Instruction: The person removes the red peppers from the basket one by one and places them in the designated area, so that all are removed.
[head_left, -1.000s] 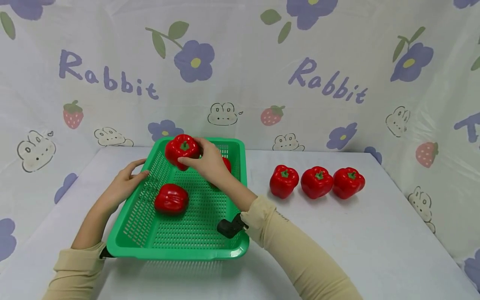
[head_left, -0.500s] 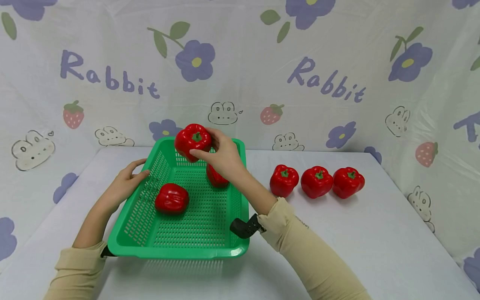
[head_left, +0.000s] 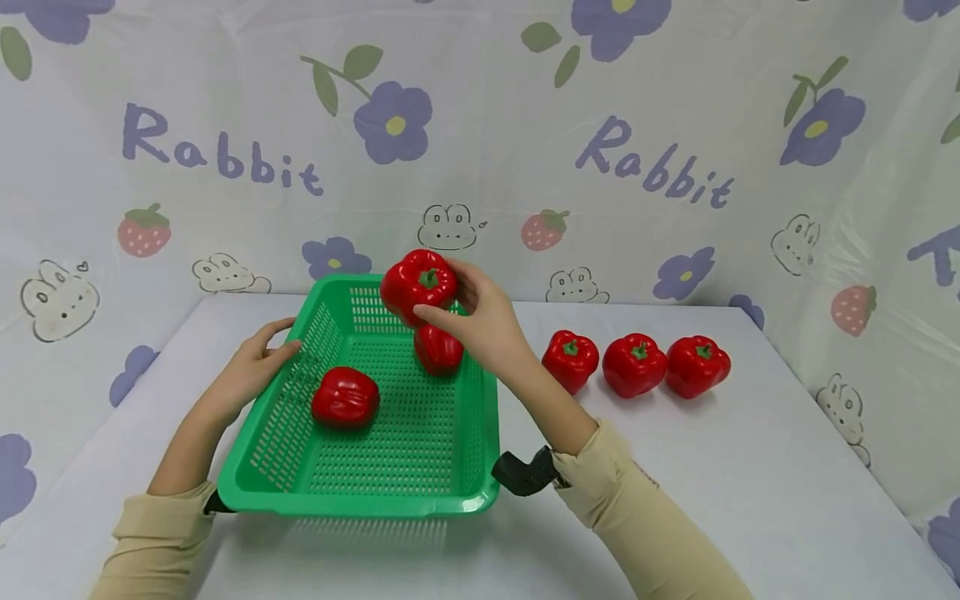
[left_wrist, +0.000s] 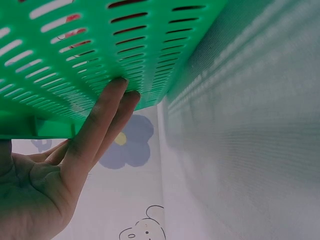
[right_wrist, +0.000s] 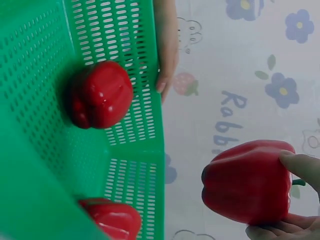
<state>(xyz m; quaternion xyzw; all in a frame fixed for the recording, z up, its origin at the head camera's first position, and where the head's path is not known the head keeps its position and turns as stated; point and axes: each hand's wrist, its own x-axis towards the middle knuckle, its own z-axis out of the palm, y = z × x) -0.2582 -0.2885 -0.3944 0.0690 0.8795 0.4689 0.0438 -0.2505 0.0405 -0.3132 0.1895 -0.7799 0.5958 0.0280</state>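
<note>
My right hand (head_left: pixel 487 321) holds a red bell pepper (head_left: pixel 417 285) with a green stem, thumb on one side and fingers on the other. This pepper is in the air above the far right part of a green plastic basket (head_left: pixel 360 504). Inside the basket lie two more peppers, one left of the middle (head_left: pixel 345 398) and one by the right wall (head_left: pixel 439 350). At the basket's left rim, my left hand (head_left: pixel 243 371) grips it, thumb over the rim; in the left wrist view its fingers (left_wrist: pixel 102 120) lie against the slotted outer wall.
To the right of the basket, three red bell peppers (head_left: pixel 634 365) stand in a row on the white tabletop (head_left: pixel 675 483). Behind the table hangs a printed curtain (head_left: pixel 480 150). A black wrist camera (head_left: pixel 525 472) is on my right forearm.
My right hand has lifted the pepper and carried it rightward across the far part of the basket. The pepper by the right wall has come into fuller view. My left hand stays put.
</note>
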